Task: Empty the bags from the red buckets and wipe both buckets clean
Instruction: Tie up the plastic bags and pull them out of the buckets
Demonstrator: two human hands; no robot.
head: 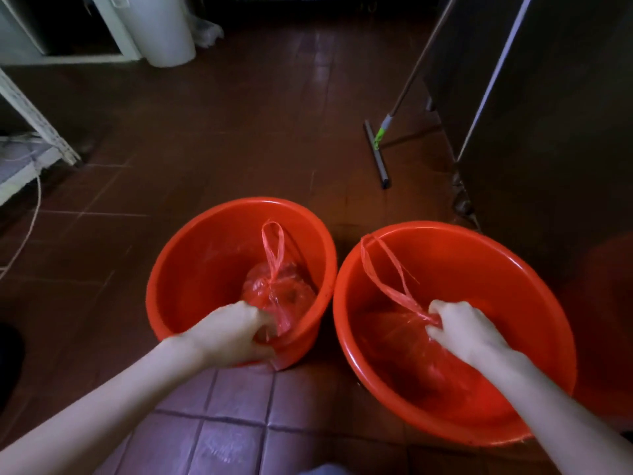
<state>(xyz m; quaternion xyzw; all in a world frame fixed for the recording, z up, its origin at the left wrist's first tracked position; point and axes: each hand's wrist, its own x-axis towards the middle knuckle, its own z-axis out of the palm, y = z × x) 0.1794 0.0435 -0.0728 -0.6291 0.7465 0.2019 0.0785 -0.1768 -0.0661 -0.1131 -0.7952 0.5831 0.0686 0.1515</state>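
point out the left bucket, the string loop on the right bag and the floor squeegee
left red bucket [178,265]: head view, on its inner left wall
string loop on the right bag [394,269]: head view, on one strand of the loop
floor squeegee [376,156]: head view, on its blade

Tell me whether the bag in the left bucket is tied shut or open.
Tied shut. A red string cinches the neck of the bag inside the left bucket; the left hand grips it.

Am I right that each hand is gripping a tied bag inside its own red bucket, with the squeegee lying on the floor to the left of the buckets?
Not quite: the head view shows the squeegee on the floor beyond the buckets to the right, not the left. The rest holds.
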